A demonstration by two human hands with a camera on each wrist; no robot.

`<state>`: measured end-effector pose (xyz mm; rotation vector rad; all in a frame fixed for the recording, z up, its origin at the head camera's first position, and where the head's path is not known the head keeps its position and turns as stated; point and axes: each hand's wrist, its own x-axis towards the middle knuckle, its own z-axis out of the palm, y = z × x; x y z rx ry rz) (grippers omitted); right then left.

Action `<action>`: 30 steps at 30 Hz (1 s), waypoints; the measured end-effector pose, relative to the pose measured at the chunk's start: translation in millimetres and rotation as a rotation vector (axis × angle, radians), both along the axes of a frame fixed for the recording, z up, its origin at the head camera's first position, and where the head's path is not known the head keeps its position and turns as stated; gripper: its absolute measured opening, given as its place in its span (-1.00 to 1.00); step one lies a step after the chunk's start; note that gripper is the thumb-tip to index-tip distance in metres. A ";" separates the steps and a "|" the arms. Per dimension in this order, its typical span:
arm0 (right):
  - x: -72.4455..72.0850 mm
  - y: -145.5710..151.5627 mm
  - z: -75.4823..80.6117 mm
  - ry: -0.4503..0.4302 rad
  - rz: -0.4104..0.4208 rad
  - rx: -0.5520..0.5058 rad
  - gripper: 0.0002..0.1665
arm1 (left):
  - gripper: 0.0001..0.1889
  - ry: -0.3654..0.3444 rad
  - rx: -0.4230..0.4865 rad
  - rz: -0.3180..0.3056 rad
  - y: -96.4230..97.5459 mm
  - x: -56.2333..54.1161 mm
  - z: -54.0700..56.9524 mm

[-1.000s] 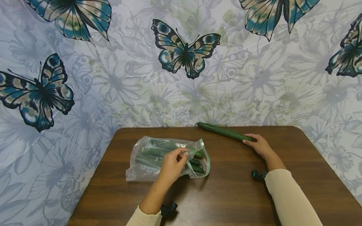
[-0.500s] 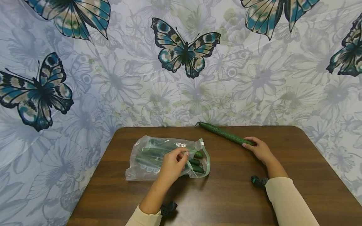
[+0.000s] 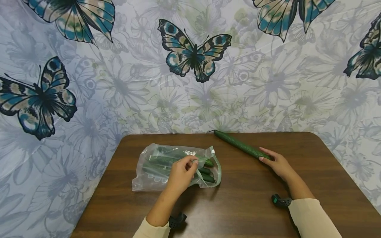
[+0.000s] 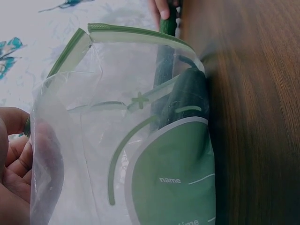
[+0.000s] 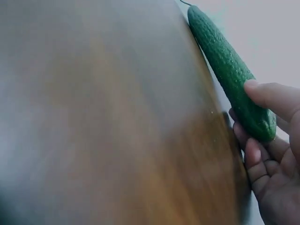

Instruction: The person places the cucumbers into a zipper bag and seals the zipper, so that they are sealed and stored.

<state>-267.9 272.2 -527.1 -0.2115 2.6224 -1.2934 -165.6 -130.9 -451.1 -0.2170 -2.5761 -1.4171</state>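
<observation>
My left hand (image 3: 182,172) pinches the green zip rim of a clear zip bag (image 3: 143,178), holding its mouth open to the right. Several cucumbers (image 3: 207,178) lie inside, their ends showing at the opening. The left wrist view shows the bag's green printed label (image 4: 173,173) and the fingers (image 4: 18,159) at its edge. A long loose cucumber (image 3: 238,143) slants across the back right of the table. My right hand (image 3: 276,164) grips its near end; in the right wrist view the thumb (image 5: 269,96) lies on top of that cucumber (image 5: 225,65) with fingers beneath.
The brown wooden table (image 3: 238,208) reaches back to a wall cloth (image 3: 137,66) printed with butterflies and flowers. A dark wrist device (image 3: 281,201) sits below the right hand, another dark wrist device (image 3: 177,220) below the left.
My right hand has drawn the loose cucumber a little toward me and to the right. The left hand and the bag have stayed in place.
</observation>
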 end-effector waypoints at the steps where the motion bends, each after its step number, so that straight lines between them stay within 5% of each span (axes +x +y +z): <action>1: 2.2 0.2 0.8 -0.002 0.012 0.012 -0.16 | -0.78 0.003 0.002 0.000 0.0 0.1 0.1; 14: 21.1 -14.2 7.5 0.023 -0.019 0.091 -0.20 | -0.80 0.019 0.003 -0.010 2.2 0.4 -0.6; 25: 47.0 -9.3 8.2 0.073 -0.037 -0.261 -0.34 | -0.81 0.021 0.006 -0.005 2.9 0.7 -0.3; 30: 59.1 -0.8 12.4 0.098 -0.040 -0.325 -0.35 | -0.81 0.026 -0.004 -0.005 3.0 -0.1 -1.4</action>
